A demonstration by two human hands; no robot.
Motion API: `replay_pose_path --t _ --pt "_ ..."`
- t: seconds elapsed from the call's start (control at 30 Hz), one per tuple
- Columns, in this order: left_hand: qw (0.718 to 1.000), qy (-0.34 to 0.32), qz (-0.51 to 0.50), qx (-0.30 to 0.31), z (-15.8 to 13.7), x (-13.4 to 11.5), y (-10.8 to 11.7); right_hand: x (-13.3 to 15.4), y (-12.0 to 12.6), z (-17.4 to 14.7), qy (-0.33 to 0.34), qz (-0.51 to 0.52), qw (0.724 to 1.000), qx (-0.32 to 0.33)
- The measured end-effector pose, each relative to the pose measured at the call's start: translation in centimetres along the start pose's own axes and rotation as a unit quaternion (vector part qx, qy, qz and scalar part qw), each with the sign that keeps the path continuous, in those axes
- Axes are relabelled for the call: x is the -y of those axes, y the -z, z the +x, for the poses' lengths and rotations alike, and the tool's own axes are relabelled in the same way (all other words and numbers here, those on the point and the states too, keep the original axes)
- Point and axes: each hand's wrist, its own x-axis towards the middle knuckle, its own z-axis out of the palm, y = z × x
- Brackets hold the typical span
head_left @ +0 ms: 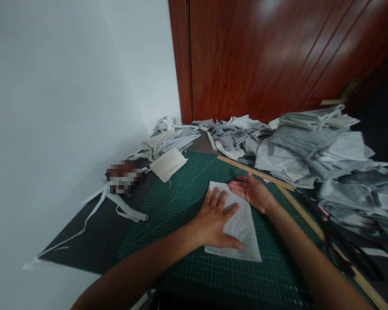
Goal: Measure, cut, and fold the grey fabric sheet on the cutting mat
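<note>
A light grey piece of fabric (245,232), roughly rectangular, lies flat on the green cutting mat (177,254). My left hand (215,219) rests on it palm down, fingers spread over its left and middle part. At the upper right edge of the fabric is my right hand (250,191), turned on its side, with its fingers stretched out and touching or just beside the edge. Neither hand grips anything. The palm of my left hand hides part of the fabric.
Grey fabric pieces are stacked in a large pile (313,146) at the right. Scraps (233,135) lie along the back. A wooden ruler (297,206) and black scissors (345,245) lie right of the mat. A folded cream cloth (168,164) sits at the mat's far left corner.
</note>
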Motion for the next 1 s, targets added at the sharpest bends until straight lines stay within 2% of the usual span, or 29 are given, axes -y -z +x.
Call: replay_pose_path --t 0.1,0.2,0.3,0.37,0.53,0.73,0.93,1.0 --pt "1.0 0.004 0.0 0.007 0.0 -0.1 0.0 -0.9 -0.6 -1.1 0.045 -0.012 0.999 -0.007" --pt "1.0 0.004 0.003 0.005 0.0 -0.2 -0.1 -1.0 -0.6 -1.5 0.035 -0.041 0.998 0.011" --pt "1.0 0.005 0.004 0.004 0.0 -0.2 -0.1 -0.1 0.0 -1.9 0.045 -0.069 0.997 0.003" --pt "1.0 0.008 0.005 0.01 0.1 0.0 0.0 0.7 0.4 -2.6 0.041 -0.093 0.995 0.025" --pt "1.0 0.023 0.01 0.01 0.5 1.3 0.4 1.0 -0.2 -4.8 -0.041 -0.12 0.984 0.124" --pt "0.999 0.035 0.03 0.019 0.7 2.0 0.8 0.4 -0.8 -4.8 -0.112 -0.118 0.973 0.162" --pt "0.998 0.042 0.046 0.028 0.7 1.6 1.1 0.9 -0.4 -5.5 -0.174 -0.137 0.949 0.223" --pt "0.998 0.042 0.048 0.029 0.7 1.6 1.1 0.9 -0.4 -5.8 -0.208 -0.152 0.929 0.264"
